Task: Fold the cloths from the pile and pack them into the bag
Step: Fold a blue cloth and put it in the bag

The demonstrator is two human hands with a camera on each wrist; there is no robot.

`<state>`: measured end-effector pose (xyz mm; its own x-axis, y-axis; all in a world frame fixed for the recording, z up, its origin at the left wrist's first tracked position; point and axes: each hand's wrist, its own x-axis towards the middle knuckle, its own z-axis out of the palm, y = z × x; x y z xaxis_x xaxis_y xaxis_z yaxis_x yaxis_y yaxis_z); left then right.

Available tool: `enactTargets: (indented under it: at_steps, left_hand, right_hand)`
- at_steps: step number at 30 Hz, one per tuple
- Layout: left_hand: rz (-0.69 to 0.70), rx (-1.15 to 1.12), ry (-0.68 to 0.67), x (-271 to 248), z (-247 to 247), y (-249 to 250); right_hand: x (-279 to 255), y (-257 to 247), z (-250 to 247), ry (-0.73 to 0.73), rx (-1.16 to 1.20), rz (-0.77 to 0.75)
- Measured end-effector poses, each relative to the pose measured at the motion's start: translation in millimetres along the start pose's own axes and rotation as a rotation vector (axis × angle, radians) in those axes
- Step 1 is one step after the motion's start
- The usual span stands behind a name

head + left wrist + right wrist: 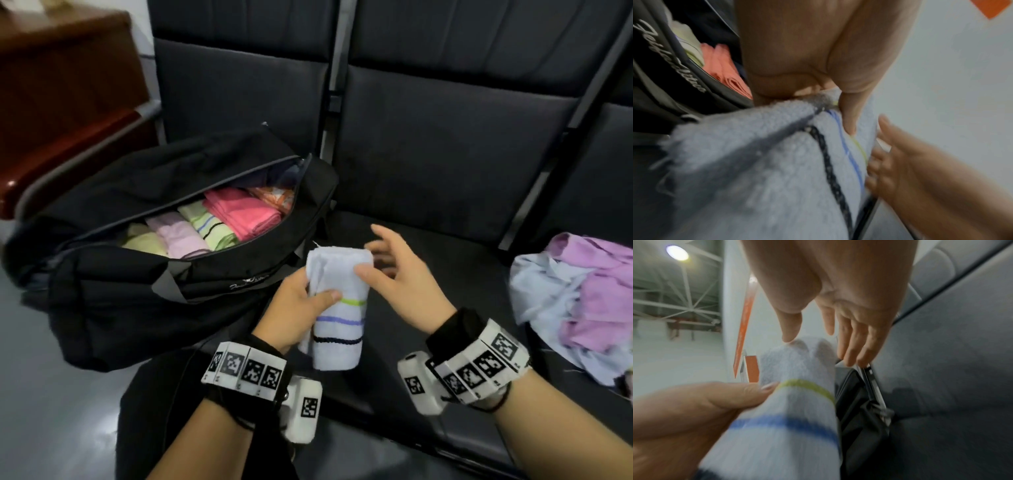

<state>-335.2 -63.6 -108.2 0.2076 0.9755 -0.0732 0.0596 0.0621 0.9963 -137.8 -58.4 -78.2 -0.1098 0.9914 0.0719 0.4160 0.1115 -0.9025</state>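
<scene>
A folded white cloth (339, 308) with green, blue and black stripes stands upright in front of me. My left hand (301, 305) grips its left side, thumb across the front near the green stripe. My right hand (387, 267) is spread just right of it, fingers straight; only the thumb tip touches the cloth's top (797, 356). The black bag (154, 260) lies unzipped on the left seat, with several folded cloths (209, 222) in a row inside. The unfolded pile (579, 301), purple and pale blue, lies on the seat at right.
A row of dark padded seats (445, 154) with metal dividers runs across the view. A brown wooden cabinet (61, 102) stands at the far left behind the bag. Grey floor (51, 411) lies at lower left.
</scene>
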Motion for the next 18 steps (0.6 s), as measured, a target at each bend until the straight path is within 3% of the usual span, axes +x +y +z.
enactTargets:
  at_steps: [4,7,11,15,18]
  left_hand:
    - [-0.076,-0.23,0.176,14.5,-36.2,2.4]
    - [-0.144,-0.349,0.292,28.7,-62.2,0.6]
    - [-0.233,-0.416,0.402,47.1,-100.6,-2.6]
    - [-0.37,-0.467,0.497,68.8,-144.0,-7.7]
    - [-0.467,-0.533,0.473,87.4,-174.5,-10.6]
  right_hand:
    - [18.4,19.2,29.2,-0.303,0.167,0.204]
    - [36.6,19.6,56.4,-0.43,0.299,0.21]
    - [74.2,1.2,86.9,-0.38,0.269,0.158]
    - [116.8,-18.5,120.5,-0.3,0.322,0.234]
    - [147.5,-26.8,147.6,-0.267,0.422,0.264]
